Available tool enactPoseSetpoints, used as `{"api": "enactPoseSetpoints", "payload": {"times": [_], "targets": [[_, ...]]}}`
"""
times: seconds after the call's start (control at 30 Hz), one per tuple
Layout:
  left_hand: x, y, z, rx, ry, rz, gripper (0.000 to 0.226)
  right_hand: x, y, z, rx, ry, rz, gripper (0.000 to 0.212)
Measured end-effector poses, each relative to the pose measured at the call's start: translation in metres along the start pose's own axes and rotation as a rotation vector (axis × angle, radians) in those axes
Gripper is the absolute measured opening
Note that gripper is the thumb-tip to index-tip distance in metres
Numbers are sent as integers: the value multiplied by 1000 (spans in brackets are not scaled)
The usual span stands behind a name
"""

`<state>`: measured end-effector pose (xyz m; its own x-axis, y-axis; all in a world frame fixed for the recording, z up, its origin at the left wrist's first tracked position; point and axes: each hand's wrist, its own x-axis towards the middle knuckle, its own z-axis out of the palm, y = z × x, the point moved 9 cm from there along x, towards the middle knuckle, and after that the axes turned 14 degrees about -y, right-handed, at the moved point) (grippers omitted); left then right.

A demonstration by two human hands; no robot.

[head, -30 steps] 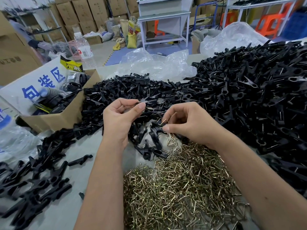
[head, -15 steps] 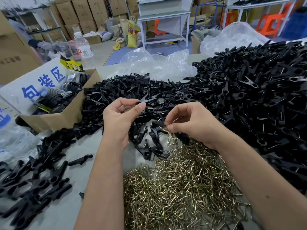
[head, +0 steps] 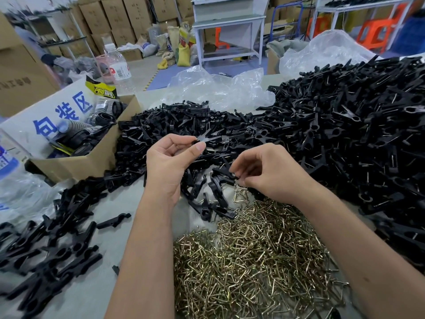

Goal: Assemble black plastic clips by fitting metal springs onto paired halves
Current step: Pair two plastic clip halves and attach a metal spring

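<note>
**Clip halves in hand above the springs**

Black clip halves (head: 210, 141) sit pinched in the left hand (head: 171, 162), far of the spring pile (head: 253, 261). Right hand (head: 269, 171) pinches a small piece, unclear which, beside the right-side clip heap (head: 345, 134).

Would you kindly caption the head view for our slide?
Left hand pinches paired clip halves while right hand pinches a spring above the spring pile.

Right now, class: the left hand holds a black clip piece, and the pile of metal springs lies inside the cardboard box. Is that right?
Not quite. The left hand does hold a black clip piece, but the metal springs lie loose on the table, not in the cardboard box, as the head view shows.
</note>
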<state>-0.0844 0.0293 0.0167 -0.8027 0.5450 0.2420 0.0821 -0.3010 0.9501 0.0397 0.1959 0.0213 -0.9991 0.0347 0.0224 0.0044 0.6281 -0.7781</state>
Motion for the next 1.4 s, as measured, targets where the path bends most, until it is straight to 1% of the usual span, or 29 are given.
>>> {"api": "enactPoseSetpoints", "payload": {"times": [0.17, 0.27, 0.33, 0.4, 0.5, 0.53, 0.63, 0.7, 0.77, 0.83, 1.0, 1.1, 1.27, 1.4], "targets": [[-1, 1, 0, 10, 1, 0, 28, 5, 1, 17, -95, -94, 56, 20], [-1, 1, 0, 9, 2, 1, 28, 6, 0, 22, -131, -126, 53, 23], [-1, 1, 1, 6, -1, 5, 27, 5, -3, 19, -121, -107, 9, 22], [-1, 1, 0, 8, -5, 5, 23, 4, -6, 12, -18, -55, -37, 15], [-1, 1, 0, 17, -11, 6, 20, 5, 3, 1, 315, 18, -57, 9], [-1, 1, 0, 18, -17, 8, 22, 4, 5, -3, 369, 44, -58, 9], [-1, 3, 4, 29, -73, 20, 29, 2, 11, -8, 392, 77, -38, 13], [0, 5, 9, 36, -127, 32, 33, 1, 14, -7, 453, 81, -20, 13], [-1, 6, 14, 39, -177, 39, 34, 1, 18, -10, 519, 115, -17, 8], [-1, 6, 19, 34, -217, 40, 32, 1, 19, -14, 511, 145, -21, 2], [-3, 7, 27, 27, -285, 45, 30, 2, 19, -17, 418, 159, -13, 20], [-3, 7, 29, 49, -299, 57, 30, 3, 19, -15, 441, 153, -24, 18], [-3, 6, 28, 30, -289, 50, 32, 2, 13, -18, 492, 168, -101, 4], [-3, 7, 29, 13, -286, 48, 32, 2, 10, -20, 567, 200, -144, 14]]}}
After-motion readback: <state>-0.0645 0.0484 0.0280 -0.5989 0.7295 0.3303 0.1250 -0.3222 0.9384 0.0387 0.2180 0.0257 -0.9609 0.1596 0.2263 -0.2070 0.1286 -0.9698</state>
